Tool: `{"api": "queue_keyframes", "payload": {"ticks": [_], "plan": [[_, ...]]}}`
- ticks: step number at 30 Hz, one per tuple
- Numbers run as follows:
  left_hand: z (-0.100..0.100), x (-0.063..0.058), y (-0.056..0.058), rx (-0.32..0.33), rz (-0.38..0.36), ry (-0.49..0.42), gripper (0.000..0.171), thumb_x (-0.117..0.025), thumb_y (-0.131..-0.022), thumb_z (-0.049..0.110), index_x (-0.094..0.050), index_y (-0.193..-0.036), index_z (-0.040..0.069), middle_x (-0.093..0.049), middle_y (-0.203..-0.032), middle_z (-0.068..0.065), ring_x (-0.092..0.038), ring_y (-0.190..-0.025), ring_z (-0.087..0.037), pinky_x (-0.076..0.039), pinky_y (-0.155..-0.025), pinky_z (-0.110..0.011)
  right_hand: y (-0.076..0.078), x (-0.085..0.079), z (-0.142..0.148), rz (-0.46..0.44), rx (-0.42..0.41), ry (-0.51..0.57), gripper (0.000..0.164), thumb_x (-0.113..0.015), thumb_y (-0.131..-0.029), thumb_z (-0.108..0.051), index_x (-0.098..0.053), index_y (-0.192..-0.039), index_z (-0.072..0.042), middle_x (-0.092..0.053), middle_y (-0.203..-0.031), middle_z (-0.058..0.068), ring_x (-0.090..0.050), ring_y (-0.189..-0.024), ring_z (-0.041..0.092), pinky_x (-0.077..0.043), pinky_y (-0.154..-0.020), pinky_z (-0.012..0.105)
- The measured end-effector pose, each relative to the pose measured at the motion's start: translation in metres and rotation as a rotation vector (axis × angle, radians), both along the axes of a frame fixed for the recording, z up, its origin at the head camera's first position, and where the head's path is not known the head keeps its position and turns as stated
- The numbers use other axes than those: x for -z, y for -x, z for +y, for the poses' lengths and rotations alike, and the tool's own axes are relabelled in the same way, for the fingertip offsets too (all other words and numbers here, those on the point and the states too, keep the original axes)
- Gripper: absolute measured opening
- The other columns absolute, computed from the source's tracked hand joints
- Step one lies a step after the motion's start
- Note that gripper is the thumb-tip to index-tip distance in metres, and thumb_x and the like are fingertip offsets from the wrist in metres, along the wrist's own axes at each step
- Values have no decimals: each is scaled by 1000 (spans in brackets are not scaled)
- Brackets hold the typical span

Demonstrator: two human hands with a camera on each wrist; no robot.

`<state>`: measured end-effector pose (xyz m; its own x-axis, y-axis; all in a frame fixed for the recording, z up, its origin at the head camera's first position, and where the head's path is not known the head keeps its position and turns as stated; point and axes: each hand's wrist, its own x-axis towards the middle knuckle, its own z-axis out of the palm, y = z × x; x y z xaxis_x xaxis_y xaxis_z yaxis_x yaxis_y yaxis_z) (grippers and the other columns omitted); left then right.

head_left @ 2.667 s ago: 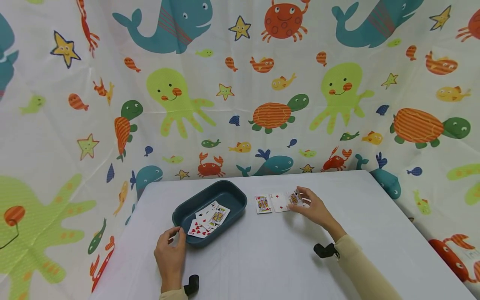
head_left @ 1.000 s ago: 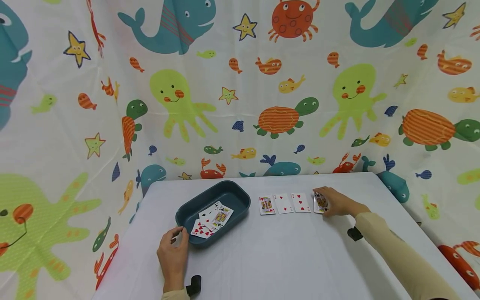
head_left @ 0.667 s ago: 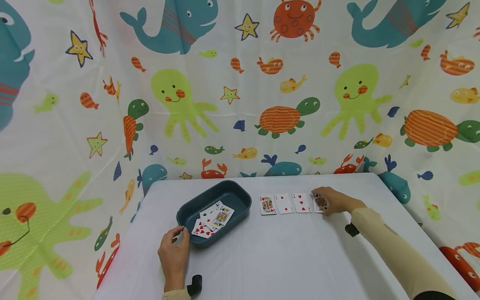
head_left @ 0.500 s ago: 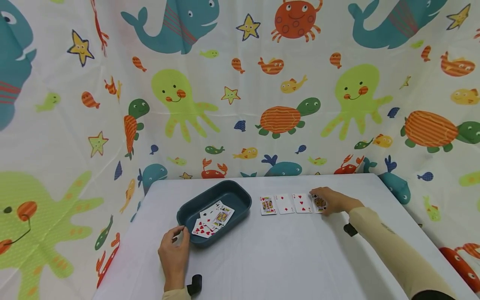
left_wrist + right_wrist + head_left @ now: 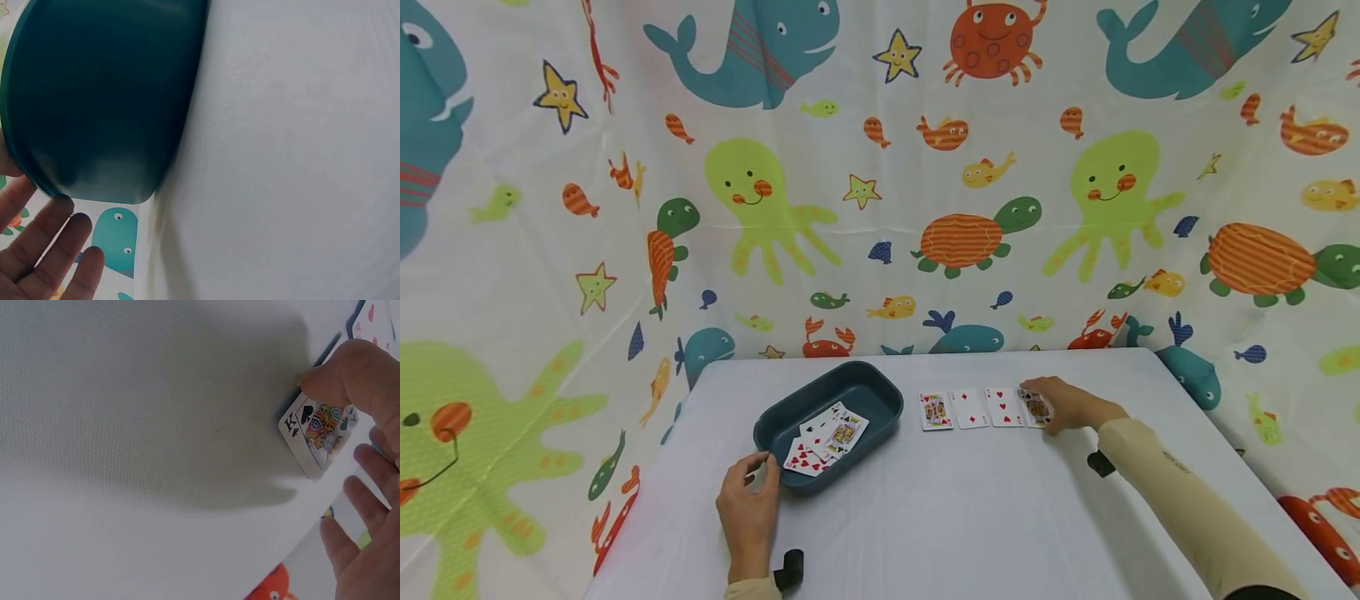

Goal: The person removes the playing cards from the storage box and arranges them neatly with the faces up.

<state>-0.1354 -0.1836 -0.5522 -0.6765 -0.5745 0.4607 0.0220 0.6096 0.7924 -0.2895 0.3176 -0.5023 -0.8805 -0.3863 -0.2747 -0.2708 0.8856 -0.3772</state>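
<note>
My right hand holds a king of spades by its edges, with the thumb on the near edge. This card is at the right end of a row on the table. Left of it lie a hearts card, a diamonds card and a red-suited face card. At the near left corner of a dark teal tray, my left hand pinches the rim between thumb and index finger, its other fingers loosely extended in the left wrist view. Several face-up playing cards overlap inside the tray.
A white cloth covers the table. Behind it hangs a white curtain printed with sea animals, which also runs along the left and right sides. Each wrist wears a small black camera.
My right hand has moved right with the king of spades, uncovering the hearts card, then slid slightly back left until the king sits beside it. The left hand has kept its hold on the tray.
</note>
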Motion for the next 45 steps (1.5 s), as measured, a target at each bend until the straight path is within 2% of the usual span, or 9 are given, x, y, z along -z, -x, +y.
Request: {"api": "queue_keyframes", "payload": {"ticks": [5, 12, 18, 24, 27, 34, 41, 45], "plan": [[-1, 0, 0, -3, -4, -4, 15, -72, -93, 7, -73, -106, -2, -73, -106, -19, -67, -103, -33, -51, -87, -47, -2, -1, 2, 27, -6, 12, 90, -88, -77, -9, -41, -153, -4, -38, -155, 28, -36, -139, 50, -35, -108, 69], [0, 0, -1, -9, 3, 12, 15, -73, -93, 7, -73, -104, -2, -73, -105, -18, -68, -102, -32, -50, -85, -45, -7, -1, 9, 65, 13, 50, 89, -89, -78, -13, -43, -152, -3, -41, -153, 29, -39, -137, 50, -36, -108, 69], [0, -1, -1, -2, 7, 14, 15, -72, -93, 8, -73, -105, -2, -73, -105, -19, -68, -102, -32, -51, -85, -45, -10, 3, 15, 107, 62, 153, 86, -86, -82, -18, -41, -153, -1, -39, -153, 32, -35, -139, 55, -32, -108, 72], [-1, 1, -1, -13, 4, 18, 15, -73, -93, 8, -74, -104, -1, -74, -104, -17, -68, -101, -30, -47, -83, -35, -15, 6, 9, 133, 104, 280, 76, -79, -89, -21, -42, -151, 1, -43, -151, 31, -42, -134, 54, -36, -105, 72], [-1, 2, -1, -13, 2, 18, 15, -73, -93, 9, -74, -104, -1, -74, -104, -17, -68, -100, -31, -46, -83, -33, -18, 8, 3, 125, 130, 346, 72, -76, -92, -23, -41, -151, 0, -44, -151, 29, -43, -136, 52, -38, -105, 70], [-1, 2, -2, -12, 5, 10, 15, -73, -92, 9, -74, -104, -1, -74, -104, -18, -68, -101, -31, -48, -84, -40, -20, 16, -15, 140, 149, 509, 68, -70, -97, -25, -38, -152, -1, -43, -154, 27, -44, -138, 50, -41, -106, 65], [-1, 1, -3, -6, 12, 8, 16, -74, -92, 7, -74, -104, -2, -73, -105, -19, -68, -101, -32, -51, -85, -45, -20, 22, -46, 133, 170, 625, 68, -70, -97, -28, -39, -152, -3, -44, -154, 24, -45, -139, 46, -40, -110, 62], [0, 1, -4, -2, 10, -1, 16, -74, -92, 8, -74, -105, -1, -73, -105, -18, -68, -101, -32, -51, -86, -44, -22, 20, -66, 123, 222, 729, 65, -69, -99, -26, -40, -153, -5, -43, -156, 22, -45, -140, 43, -38, -112, 61]]}}
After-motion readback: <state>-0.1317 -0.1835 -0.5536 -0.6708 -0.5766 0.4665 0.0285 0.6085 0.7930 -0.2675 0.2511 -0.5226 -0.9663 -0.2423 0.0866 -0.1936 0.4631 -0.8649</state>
